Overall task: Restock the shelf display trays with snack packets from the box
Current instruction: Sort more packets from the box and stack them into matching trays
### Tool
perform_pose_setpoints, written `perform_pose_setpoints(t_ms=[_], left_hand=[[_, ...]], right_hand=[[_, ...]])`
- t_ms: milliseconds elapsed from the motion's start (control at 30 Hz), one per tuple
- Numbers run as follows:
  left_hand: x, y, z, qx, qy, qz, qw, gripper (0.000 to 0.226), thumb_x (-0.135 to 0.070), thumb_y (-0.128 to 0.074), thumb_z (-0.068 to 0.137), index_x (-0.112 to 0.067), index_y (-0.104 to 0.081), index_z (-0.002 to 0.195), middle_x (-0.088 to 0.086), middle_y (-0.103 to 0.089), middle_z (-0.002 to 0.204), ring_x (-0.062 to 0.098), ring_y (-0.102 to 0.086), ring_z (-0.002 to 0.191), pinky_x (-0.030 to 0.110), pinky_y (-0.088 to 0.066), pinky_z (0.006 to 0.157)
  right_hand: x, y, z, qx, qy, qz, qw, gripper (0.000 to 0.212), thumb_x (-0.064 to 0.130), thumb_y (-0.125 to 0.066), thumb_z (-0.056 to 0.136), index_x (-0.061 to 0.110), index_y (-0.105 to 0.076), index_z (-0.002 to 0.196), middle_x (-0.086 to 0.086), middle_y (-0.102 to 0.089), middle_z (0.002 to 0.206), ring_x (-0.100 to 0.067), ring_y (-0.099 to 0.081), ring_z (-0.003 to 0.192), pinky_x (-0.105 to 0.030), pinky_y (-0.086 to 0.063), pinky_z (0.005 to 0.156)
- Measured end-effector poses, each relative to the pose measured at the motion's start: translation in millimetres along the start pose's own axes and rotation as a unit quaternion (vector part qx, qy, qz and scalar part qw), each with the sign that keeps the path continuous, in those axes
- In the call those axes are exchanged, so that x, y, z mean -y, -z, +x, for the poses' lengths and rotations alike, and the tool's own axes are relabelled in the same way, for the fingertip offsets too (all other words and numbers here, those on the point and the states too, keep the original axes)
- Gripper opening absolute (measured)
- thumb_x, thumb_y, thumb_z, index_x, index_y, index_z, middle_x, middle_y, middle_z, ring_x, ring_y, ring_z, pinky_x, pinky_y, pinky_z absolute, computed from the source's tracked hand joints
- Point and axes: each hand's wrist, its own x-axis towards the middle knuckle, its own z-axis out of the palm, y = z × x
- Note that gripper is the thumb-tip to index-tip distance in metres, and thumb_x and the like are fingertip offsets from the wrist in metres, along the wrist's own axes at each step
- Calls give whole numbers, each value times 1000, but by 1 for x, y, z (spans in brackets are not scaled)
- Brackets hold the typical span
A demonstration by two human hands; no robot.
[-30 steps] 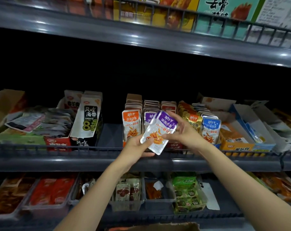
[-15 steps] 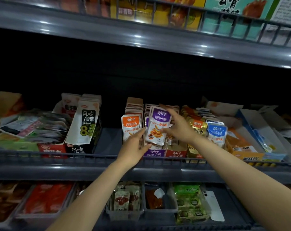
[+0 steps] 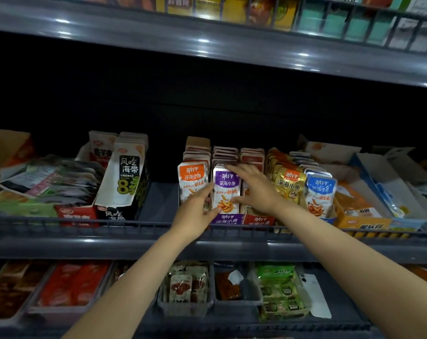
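Down into its row has gone the purple packet (image 3: 225,189). Half a second back it was held just above the trays; now it stands upright at the very front of the purple tray (image 3: 228,220), its foot behind the tray's low front lip. That puts it on the middle shelf, between the orange packet (image 3: 191,179) on its left and the red tray (image 3: 257,220) on its right, with more of its own row packed behind it.

Both hands have followed it in. The left hand (image 3: 195,211) lies against the packet's left edge, fingers fairly straight and pointing up and away, thumb touching the lower left corner. It also covers the lower part of the orange packet. The right hand (image 3: 256,189) is spread wide, forefinger laid over the packet's top edge and thumb touching its right side low down. Neither hand is curled round the packet.

Further right stand a gold packet (image 3: 290,184) and a blue packet (image 3: 320,192), each fronting its own row. Off to the left a black-and-white carton (image 3: 124,177) leans back. A wire rail (image 3: 134,225) runs along the shelf's near edge, and clear bins (image 3: 185,307) of snacks sit on the shelf below.
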Motion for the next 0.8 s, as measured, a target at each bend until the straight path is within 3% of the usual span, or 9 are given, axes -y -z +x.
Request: perform_pose_setpoints(t_ms=[200, 300, 600, 800], left_hand=[[-3, 5, -4, 11, -4, 1, 1000, 65, -25, -62, 90, -25, -31, 146, -3, -47, 141, 13, -47, 126, 41, -50, 97], [-10, 9, -12, -4, -17, 11, 1000, 64, -26, -63, 90, -26, -32, 146, -4, -47, 141, 14, -46, 127, 43, -49, 98], [-30, 7, -67, -14, -92, 154, 984, 64, -53, -47, 91, -25, -30, 147, -2, -36, 149, 15, -28, 139, 38, -32, 111], [0, -27, -119, 60, -106, 237, 964, 67, -59, -42, 91, -23, -31, 146, -4, -37, 148, 13, -30, 137, 31, -29, 110]], right_hand=[[0, 9, -10, -7, -7, 19, 1000, 84, 33, -69, 83, 34, -18, 149, 4, -20, 157, -17, -16, 145, -41, -22, 117], [2, 20, -25, -11, -12, 22, 1000, 78, 35, -64, 87, 36, -17, 149, 7, -16, 158, -14, -14, 145, -36, -19, 115], [11, 34, -112, -7, 2, 63, 998, 72, 40, -60, 89, 32, -20, 149, 4, -22, 156, -13, -20, 143, -33, -22, 117], [6, -17, -193, 70, -31, 92, 993, 72, 43, -60, 89, 31, -21, 149, 8, -20, 157, -8, -19, 143, -30, -22, 116]])
